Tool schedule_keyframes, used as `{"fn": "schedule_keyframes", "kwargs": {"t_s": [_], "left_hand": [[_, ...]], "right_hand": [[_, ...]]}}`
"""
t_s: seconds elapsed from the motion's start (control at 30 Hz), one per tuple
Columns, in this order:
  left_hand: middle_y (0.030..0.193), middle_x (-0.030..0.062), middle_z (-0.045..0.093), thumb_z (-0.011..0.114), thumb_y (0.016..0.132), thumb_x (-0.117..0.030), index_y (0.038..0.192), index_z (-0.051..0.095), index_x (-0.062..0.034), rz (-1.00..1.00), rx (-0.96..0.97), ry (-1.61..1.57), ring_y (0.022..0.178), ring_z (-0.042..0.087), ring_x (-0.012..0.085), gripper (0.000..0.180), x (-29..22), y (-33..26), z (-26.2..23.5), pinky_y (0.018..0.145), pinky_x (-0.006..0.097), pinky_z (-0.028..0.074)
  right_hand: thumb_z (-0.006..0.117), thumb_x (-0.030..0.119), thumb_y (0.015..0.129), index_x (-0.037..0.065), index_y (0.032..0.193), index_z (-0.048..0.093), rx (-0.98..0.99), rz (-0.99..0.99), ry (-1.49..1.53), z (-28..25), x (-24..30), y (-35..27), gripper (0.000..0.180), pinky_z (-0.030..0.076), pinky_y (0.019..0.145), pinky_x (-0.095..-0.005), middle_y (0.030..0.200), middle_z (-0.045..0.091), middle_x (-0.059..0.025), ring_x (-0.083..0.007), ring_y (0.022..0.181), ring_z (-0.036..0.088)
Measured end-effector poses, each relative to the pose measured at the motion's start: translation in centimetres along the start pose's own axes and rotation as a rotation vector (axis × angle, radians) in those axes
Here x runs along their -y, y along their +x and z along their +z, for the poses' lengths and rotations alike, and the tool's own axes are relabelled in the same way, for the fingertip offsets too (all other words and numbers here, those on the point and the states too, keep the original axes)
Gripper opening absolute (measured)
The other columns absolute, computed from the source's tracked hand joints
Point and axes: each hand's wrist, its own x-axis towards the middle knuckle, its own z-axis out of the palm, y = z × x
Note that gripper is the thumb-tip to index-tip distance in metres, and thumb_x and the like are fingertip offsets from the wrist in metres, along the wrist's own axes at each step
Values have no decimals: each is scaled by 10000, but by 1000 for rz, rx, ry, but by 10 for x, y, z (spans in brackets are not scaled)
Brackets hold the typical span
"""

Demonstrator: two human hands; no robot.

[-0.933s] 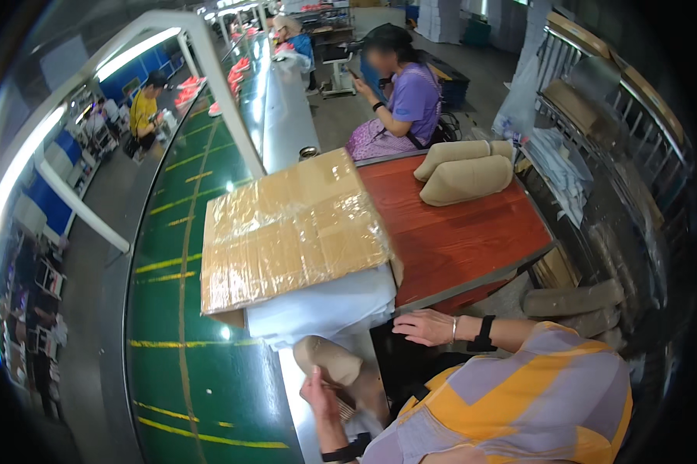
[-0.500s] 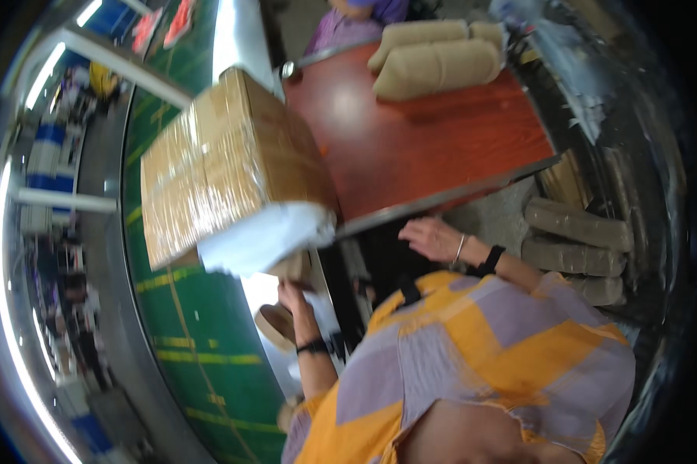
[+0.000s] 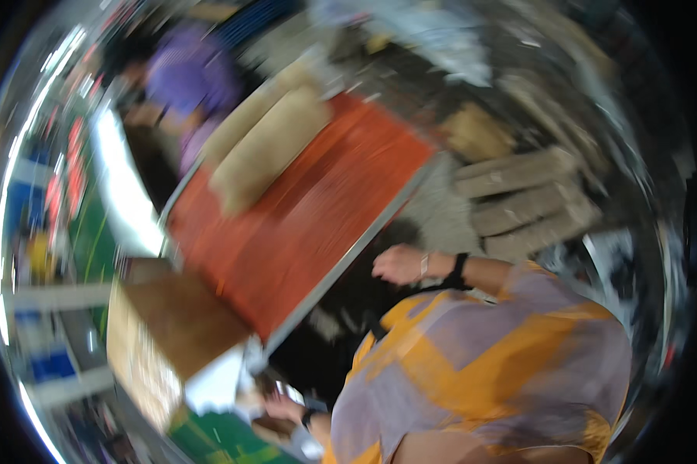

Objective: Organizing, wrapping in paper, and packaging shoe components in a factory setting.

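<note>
The left grip (image 3: 285, 407) is blurred, so whether it is clenched, released or grasping cannot be told. Just below it in the view, a brown piece (image 3: 273, 428) is seen, also smeared; contact between the two cannot be made out. To the left of this grip, white sheets (image 3: 215, 384) are seen, and past them a cardboard box (image 3: 186, 309) is placed. A green conveyor (image 3: 221, 441) is seen to its lower left. The right grip (image 3: 398, 264) is seen released, its fingers loosely bent, near the edge of the red-brown worktop (image 3: 310, 224). On the worktop, beyond both grips, two tan rolls (image 3: 275, 147) are laid side by side. To the right of the right grip and farther off, brown bundles (image 3: 522, 205) are stacked.
</note>
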Motion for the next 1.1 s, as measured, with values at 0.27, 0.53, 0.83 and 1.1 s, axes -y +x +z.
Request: {"fn": "schedule_keyframes", "kwargs": {"t_s": [0.27, 0.53, 0.83, 1.1], "left_hand": [[710, 128, 630, 616, 815, -129, 799, 579, 36, 224, 514, 23, 619, 590, 195, 170, -129, -31, 97, 495, 313, 463], [741, 134, 634, 620, 817, -126, 870, 587, 44, 412, 892, 229, 632, 591, 173, 181, -192, -36, 137, 508, 289, 462], [570, 101, 533, 663, 812, -153, 801, 545, 10, 1002, 963, -390, 448, 485, 182, 201, -336, -22, 218, 424, 309, 372], [679, 65, 556, 638, 834, -103, 877, 544, -14, 980, 1243, -504, 557, 518, 104, 136, -455, -110, 279, 488, 234, 414]], "right_hand": [[554, 131, 771, 46, 798, 525, 29, 144, 45, -4, -31, -50, 94, 476, 634, -426, 774, 552, -126, -330, 737, 587], [557, 147, 772, 62, 830, 532, -70, 405, 53, 3, -30, -71, 106, 479, 651, -431, 797, 567, -117, -316, 770, 594], [606, 141, 770, 74, 883, 549, -219, 673, -14, -23, -39, -96, 143, 490, 695, -424, 853, 570, -109, -319, 829, 592], [609, 136, 783, 66, 964, 561, -224, 844, 76, -54, -79, -153, 200, 476, 742, -415, 908, 588, -115, -319, 883, 584]]}}
